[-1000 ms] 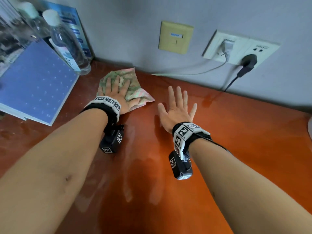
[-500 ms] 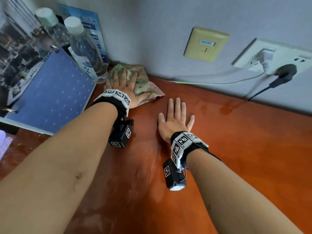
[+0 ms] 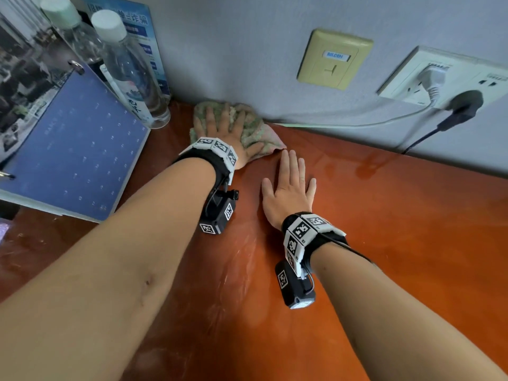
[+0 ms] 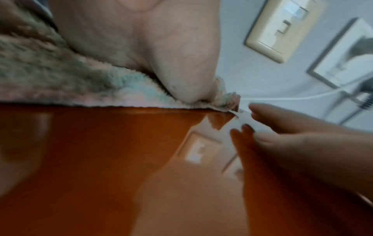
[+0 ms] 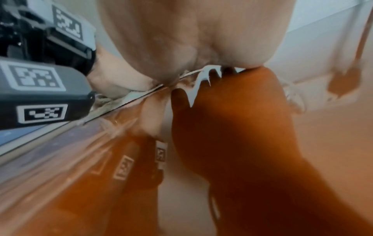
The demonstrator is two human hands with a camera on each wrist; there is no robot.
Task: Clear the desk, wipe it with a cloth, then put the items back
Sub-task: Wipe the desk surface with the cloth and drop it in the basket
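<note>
The left hand [image 3: 228, 133] presses the cloth [image 3: 254, 130] flat-fingered against the desk's [image 3: 398, 229] back edge, wiping along the wall; the right hand [image 3: 288, 193] rests spread, apparently bracing, just beside it.

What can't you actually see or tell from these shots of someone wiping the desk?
- Cloth: in the head view, the left hand covers most of it.
- Bottle label: too small to read.
- Right hand fingertips: hidden behind the palm in the blurred right wrist view.
- Calendar: cut off by the head view's left edge.
</note>
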